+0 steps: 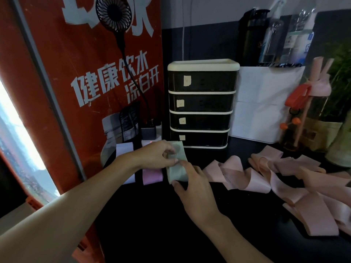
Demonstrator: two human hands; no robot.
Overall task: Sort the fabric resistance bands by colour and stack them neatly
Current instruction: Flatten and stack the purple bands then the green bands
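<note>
1. Table, black, fills the lower frame.
2. Right hand, at centre, clamps thumb and fingers on the lower end of the green band.
3. Left hand pinches the band's upper end, fingers curled together.
4. Lilac band lies flat just left of it; pink bands sprawl loose to the right.
5. Drawers stand behind, at centre.

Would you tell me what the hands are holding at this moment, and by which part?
A pale green band: the left hand pinches its far end, the right hand grips its near end.
</note>
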